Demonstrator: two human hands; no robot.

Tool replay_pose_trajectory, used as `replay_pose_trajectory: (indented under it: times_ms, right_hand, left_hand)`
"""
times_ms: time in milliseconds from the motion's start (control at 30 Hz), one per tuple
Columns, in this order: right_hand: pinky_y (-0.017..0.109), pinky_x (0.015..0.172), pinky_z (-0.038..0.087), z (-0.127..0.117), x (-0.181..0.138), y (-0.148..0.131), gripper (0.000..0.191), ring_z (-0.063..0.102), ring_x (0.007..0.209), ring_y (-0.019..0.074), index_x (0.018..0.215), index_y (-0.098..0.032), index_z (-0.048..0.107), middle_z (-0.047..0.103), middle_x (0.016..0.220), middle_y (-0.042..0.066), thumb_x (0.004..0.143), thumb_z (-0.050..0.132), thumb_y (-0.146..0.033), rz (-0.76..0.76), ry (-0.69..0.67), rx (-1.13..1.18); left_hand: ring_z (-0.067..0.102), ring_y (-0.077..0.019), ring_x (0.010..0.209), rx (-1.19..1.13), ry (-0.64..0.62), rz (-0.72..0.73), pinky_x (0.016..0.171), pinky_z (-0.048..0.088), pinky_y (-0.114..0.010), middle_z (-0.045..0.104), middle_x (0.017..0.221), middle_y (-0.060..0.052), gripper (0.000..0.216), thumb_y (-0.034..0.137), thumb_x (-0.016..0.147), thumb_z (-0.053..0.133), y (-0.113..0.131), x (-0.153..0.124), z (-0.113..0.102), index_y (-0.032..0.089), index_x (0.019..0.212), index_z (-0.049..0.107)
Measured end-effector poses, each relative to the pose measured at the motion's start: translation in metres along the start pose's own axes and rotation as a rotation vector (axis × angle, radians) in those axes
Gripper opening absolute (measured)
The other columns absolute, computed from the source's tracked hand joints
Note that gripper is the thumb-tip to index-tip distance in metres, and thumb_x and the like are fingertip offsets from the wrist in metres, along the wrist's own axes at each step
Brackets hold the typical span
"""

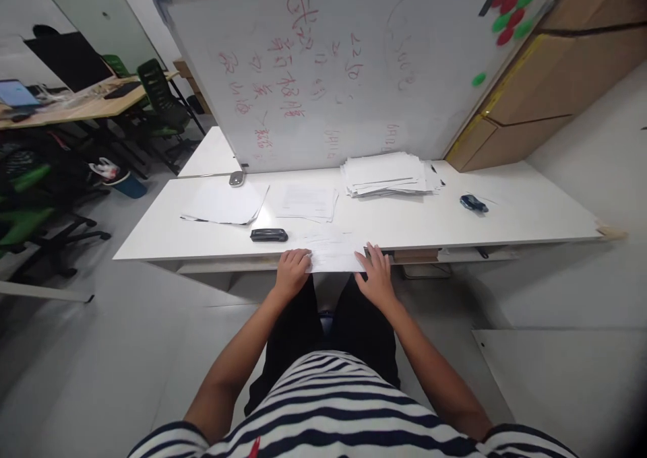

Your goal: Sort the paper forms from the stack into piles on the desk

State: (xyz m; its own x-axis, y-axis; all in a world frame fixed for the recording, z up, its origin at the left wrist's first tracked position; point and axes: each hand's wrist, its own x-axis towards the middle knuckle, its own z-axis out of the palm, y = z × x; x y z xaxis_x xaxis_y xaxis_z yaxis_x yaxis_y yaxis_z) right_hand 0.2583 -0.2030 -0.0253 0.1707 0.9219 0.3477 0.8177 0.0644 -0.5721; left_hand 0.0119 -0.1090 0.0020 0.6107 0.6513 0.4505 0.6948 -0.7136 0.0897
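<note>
White papers [333, 254] lie at the front edge of the desk and jut slightly over it. My left hand [293, 273] grips their left edge, fingertips on top. At the right edge, my right hand [377, 277] holds the papers, with its other fingers somewhat spread. Just beyond my left hand lies a black stapler [269, 235]. Behind the papers in my hands, printed sheets [306, 203] rest on the desk. To their left is another flat pile of sheets [226, 202].
A thick, uneven paper stack [387, 175] sits against the whiteboard [323, 74]. Right of it lies a small dark blue object [474, 204]; a grey rounded device [236, 178] is at the back left. Cardboard boxes [536, 94] stand at the right end of the white desk [536, 219].
</note>
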Motion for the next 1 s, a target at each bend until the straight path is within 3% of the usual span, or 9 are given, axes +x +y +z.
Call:
replay_pose_trajectory:
  times_ms: [133,233,333,433,500,600,733,867,1000]
  right_hand:
    - [0.051,0.103,0.039,0.004,-0.025,0.013,0.043,0.042,0.131,0.0279,0.122,-0.024,0.053,0.043,0.143,0.009,0.080,0.047,-0.033,0.525,0.181,0.663]
    - [0.046,0.090,0.050,0.001,-0.015,0.017,0.045,0.057,0.115,0.0272,0.118,-0.025,0.057,0.062,0.123,0.008,0.084,0.046,-0.052,0.752,-0.102,1.142]
    - [0.042,0.088,0.052,-0.004,0.005,0.013,0.045,0.064,0.103,0.0274,0.108,-0.021,0.065,0.070,0.108,0.009,0.077,0.063,-0.053,0.725,-0.333,1.280]
    - [0.043,0.090,0.051,-0.005,0.021,0.010,0.042,0.067,0.094,0.0274,0.100,-0.019,0.068,0.072,0.099,0.008,0.067,0.077,-0.044,0.711,-0.357,1.199]
    - [0.044,0.089,0.051,-0.005,0.027,0.009,0.044,0.068,0.092,0.0276,0.099,-0.018,0.069,0.073,0.097,0.008,0.065,0.078,-0.044,0.689,-0.360,1.117]
    - [0.044,0.085,0.051,-0.008,0.032,0.007,0.046,0.067,0.093,0.0281,0.103,-0.018,0.068,0.072,0.099,0.008,0.068,0.074,-0.048,0.587,-0.377,0.979]
    - [0.041,0.081,0.052,-0.018,0.042,-0.003,0.044,0.066,0.091,0.0273,0.101,-0.018,0.069,0.072,0.100,0.007,0.072,0.069,-0.051,0.428,-0.390,0.800]
    - [0.039,0.078,0.052,-0.032,0.057,-0.014,0.044,0.066,0.089,0.0265,0.100,-0.017,0.069,0.072,0.099,0.007,0.074,0.066,-0.052,0.369,-0.423,0.773]
    - [0.039,0.081,0.052,-0.048,0.074,-0.026,0.045,0.065,0.093,0.0261,0.103,-0.018,0.069,0.071,0.102,0.006,0.072,0.069,-0.051,0.290,-0.419,0.819]
  left_hand:
    - [0.058,-0.0221,0.101,-0.044,0.097,-0.017,0.087,0.040,-0.037,0.067,0.110,-0.007,0.016,0.009,0.079,0.052,0.006,-0.022,0.012,0.020,0.087,0.061]
    - [0.058,-0.0227,0.102,-0.072,0.082,-0.022,0.088,0.040,-0.038,0.067,0.112,-0.008,0.014,0.010,0.079,0.052,0.008,-0.030,0.014,0.020,0.084,0.062]
    - [0.058,-0.0229,0.104,-0.118,0.029,-0.006,0.092,0.039,-0.040,0.066,0.114,-0.008,0.013,0.013,0.082,0.051,0.010,-0.038,0.013,0.020,0.084,0.062]
    - [0.053,-0.0256,0.115,-0.196,-0.020,-0.078,0.099,0.037,-0.043,0.060,0.124,-0.009,0.014,0.016,0.080,0.055,0.009,-0.047,0.010,0.021,0.091,0.062]
    - [0.041,-0.0302,0.129,-0.284,-0.066,-0.186,0.105,0.033,-0.047,0.047,0.139,-0.013,0.034,0.020,0.075,0.063,0.005,-0.054,0.007,0.021,0.109,0.059]
    - [0.029,-0.0340,0.138,-0.568,-0.198,-0.315,0.108,0.031,-0.051,0.025,0.152,-0.016,0.084,0.027,0.065,0.075,-0.001,-0.061,0.003,0.022,0.138,0.035]
    - [0.045,-0.0286,0.127,-1.136,-0.180,-0.629,0.099,0.043,-0.047,0.016,0.154,-0.018,0.113,0.036,0.064,0.079,-0.005,-0.054,0.002,0.032,0.147,0.002]
    - [0.058,-0.0220,0.110,-1.467,-0.070,-0.944,0.084,0.051,-0.035,0.041,0.143,-0.016,0.090,0.045,0.071,0.072,-0.006,-0.029,-0.002,0.030,0.143,0.021]
    - [0.056,-0.0227,0.114,-1.511,-0.088,-0.970,0.082,0.050,-0.031,0.051,0.135,-0.013,0.076,0.045,0.069,0.075,-0.009,-0.006,-0.010,0.026,0.134,0.040]
